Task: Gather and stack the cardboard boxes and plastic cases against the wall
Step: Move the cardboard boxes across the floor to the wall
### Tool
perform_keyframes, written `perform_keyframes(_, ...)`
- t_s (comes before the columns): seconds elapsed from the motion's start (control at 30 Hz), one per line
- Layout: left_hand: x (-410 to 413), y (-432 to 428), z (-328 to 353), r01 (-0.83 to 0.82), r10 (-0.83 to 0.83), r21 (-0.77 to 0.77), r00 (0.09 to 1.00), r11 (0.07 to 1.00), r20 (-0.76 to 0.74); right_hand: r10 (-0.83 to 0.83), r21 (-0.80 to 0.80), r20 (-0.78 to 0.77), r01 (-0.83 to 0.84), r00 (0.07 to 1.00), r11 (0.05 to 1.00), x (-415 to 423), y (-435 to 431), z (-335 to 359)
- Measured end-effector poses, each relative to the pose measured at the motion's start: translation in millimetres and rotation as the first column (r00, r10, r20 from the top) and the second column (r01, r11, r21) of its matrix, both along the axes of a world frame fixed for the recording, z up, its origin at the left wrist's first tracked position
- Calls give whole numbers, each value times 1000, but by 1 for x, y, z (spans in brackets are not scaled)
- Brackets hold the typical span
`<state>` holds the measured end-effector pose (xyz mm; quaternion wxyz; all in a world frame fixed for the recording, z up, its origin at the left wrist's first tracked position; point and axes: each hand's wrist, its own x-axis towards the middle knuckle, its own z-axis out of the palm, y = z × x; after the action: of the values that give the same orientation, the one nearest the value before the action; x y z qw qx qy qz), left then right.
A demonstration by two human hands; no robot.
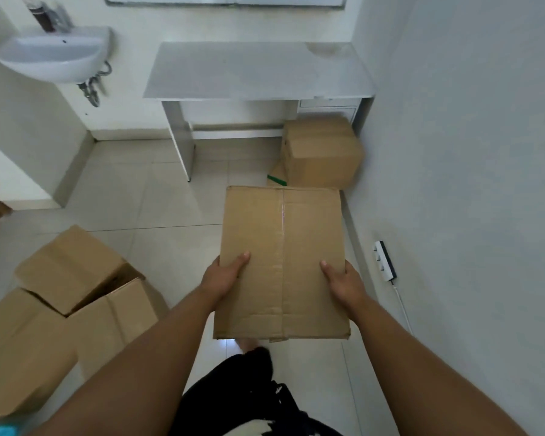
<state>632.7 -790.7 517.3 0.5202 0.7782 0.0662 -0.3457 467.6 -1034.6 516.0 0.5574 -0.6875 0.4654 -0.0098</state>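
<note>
I carry a taped brown cardboard box in front of me, above the tiled floor. My left hand grips its left side with the thumb on top. My right hand grips its right side the same way. Ahead, a stack of cardboard boxes stands against the right wall, beside the desk's leg. A flat piece of cardboard with a green strip lies at the foot of that stack. At the lower left, several more cardboard boxes sit on the floor, one with its flaps open.
A white desk stands against the far wall. A wall-mounted sink hangs at the upper left. A white power strip with a cable lies along the right wall. Pale tiled floor stretches between the box groups.
</note>
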Motion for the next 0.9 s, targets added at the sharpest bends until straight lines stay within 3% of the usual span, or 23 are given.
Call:
perform_keyframes(0.47,100,-265,-121,175,-160,86,975,981,-155,-163,123,-227,194,960,973,63,-237,-115)
perform_keyframes(0.7,129,-369,-267,238,-201,143,951,961,-235,-102,198,-292,165,951,966,93,-344,-259)
perform_keyframes(0.9,141,-430,-419,266,-217,131,928,955,-304,-71,151,-346,130,936,980,110,-413,-399)
